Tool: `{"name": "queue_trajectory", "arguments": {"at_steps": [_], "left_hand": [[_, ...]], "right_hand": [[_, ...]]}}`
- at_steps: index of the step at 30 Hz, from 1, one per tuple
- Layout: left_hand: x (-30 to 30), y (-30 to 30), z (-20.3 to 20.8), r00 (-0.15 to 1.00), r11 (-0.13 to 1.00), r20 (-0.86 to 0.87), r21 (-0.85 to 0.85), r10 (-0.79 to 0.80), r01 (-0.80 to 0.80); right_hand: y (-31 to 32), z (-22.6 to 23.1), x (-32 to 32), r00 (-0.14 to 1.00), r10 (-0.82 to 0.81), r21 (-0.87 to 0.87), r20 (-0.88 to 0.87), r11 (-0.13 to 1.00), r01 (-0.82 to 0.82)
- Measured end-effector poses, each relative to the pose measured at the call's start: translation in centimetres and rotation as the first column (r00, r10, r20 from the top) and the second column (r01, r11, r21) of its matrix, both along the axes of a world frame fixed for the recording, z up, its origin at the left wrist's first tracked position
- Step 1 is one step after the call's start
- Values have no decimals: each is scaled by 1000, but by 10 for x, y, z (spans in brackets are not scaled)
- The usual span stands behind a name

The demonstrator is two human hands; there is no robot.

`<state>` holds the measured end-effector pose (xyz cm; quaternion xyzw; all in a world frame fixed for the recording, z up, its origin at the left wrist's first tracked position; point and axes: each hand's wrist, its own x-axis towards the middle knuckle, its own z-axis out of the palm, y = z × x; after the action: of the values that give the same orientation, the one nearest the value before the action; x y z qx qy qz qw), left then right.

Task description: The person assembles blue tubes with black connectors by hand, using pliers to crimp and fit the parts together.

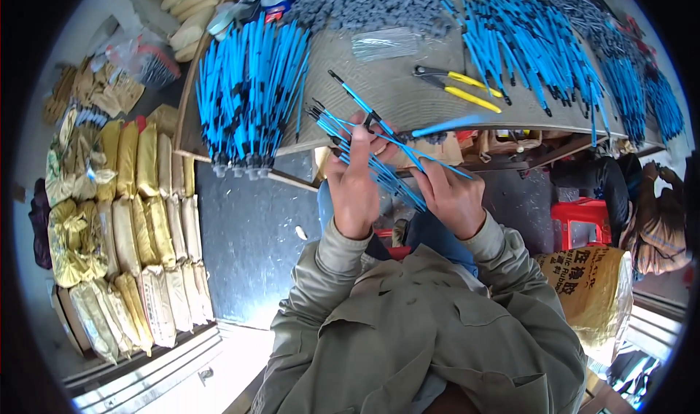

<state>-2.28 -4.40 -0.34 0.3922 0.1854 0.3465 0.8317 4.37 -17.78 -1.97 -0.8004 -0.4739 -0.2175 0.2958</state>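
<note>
My left hand (355, 188) is closed around a small bundle of thin blue rods (390, 178) with black fittings, held tilted over the table's front edge. One longer blue rod (352, 93) with a black tip and a black middle piece crosses above the bundle, between my hands. My right hand (456, 197) pinches around the near ends of the crossing rods, its fingertips partly hidden. Just beyond my right hand, a blurred blue strip (448, 125) shows at the table edge.
On the table (328, 126) lie a left stack of blue rods (251, 86), another heap (529, 46) at right, yellow-handled pliers (463, 90), thin metal wires (385, 44) and dark grey small parts (372, 6). Wrapped packages (131, 224) stand left. A red stool (583, 221) and sack (594, 290) are right, beside another person (652, 221).
</note>
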Motion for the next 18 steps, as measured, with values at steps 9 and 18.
{"name": "queue_trajectory", "arguments": {"at_steps": [9, 18], "left_hand": [[-23, 13, 2, 992, 992, -22, 20, 124, -124], [-12, -38, -8, 993, 918, 61, 391, -99, 67]], "right_hand": [[-88, 48, -6, 914, 336, 371, -228, 898, -237], [-29, 3, 5, 548, 462, 246, -697, 873, -421]]}}
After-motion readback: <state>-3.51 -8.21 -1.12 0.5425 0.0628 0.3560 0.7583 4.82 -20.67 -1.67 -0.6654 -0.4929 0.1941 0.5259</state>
